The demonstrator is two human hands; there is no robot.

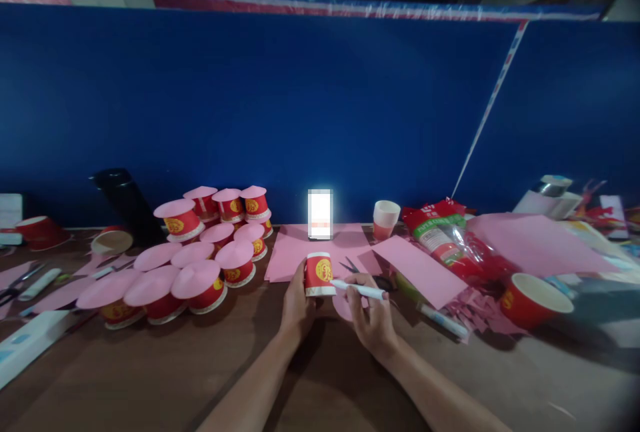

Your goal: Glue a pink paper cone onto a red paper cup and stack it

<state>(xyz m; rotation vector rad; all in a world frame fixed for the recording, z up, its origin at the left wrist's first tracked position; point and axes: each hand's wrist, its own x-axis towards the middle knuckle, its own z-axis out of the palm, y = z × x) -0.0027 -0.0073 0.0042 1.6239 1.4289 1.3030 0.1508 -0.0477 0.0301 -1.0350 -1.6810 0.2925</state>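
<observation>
In the middle of the head view, my left hand (299, 305) is wrapped round a red paper cup (319, 272) with a yellow emblem and white bands at top and bottom. My right hand (371, 315) grips a white marker-like pen (367, 291), its tip at the cup's right side. Under the right hand lies a small pink paper piece (343, 305), partly hidden. Scissors (384, 283) with dark handles rest just beyond that hand. Behind the cup, pink paper sheets (290, 252) are spread on the table.
Several red cups with pink cone tops (197, 279) stand grouped at left, near a black bottle (125, 202). A lit screen (320, 213) stands behind the sheets. To the right are a pale cup (386, 219), a plastic packet (445, 239), paper scraps (485, 312) and a red cup (533, 302).
</observation>
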